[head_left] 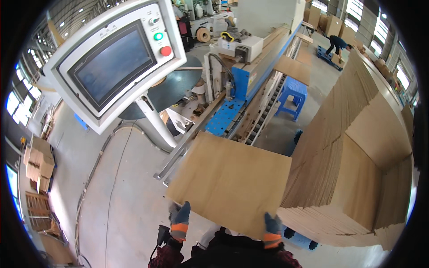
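Evidently, your gloved left hand (180,221) and right hand (271,230) hold a brown wood-grained panel (230,178) between them; stacked panels (319,163) right of both.

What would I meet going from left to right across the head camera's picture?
Small brown stack → dark screen → left gloved hand → blue perforated plate → right gloved hand → large stack of brown boards.
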{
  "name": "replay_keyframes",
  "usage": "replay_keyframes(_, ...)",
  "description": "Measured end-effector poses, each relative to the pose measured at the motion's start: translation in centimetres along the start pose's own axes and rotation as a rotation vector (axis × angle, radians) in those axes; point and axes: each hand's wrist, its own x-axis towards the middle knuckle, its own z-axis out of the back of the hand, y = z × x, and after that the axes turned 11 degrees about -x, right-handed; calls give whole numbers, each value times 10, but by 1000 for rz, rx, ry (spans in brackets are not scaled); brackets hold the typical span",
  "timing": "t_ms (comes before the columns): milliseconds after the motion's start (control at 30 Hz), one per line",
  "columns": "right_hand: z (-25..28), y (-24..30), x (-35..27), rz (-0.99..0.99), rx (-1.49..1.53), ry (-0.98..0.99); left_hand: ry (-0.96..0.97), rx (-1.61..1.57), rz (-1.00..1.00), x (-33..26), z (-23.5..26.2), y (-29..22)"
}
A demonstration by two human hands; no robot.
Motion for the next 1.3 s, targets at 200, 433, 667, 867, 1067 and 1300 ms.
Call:
replay_keyframes(200,-47,-13,50,-121,-26,-108,445,1032,-838,16,-57,-29)
replay_keyframes(433,-39,2,147,-74,226,-132,604,1115,-964,72,-128,-16)
replay_keyframes(667,-25,-23,267,-7,171,-241,587,1124,-1064,126,-206,9)
replay_keyframes(867,-28,15,313,752,-636,-486,497,1224,-1136,158,-262,14)
replay_keyframes(1067,43,116,73,805,-647,-643,443,1276,-1176,174,-327,-3)
replay_keyframes(1300,450,209,-110,473,-1129,-1869,934,707,-921,42,-408,-46)
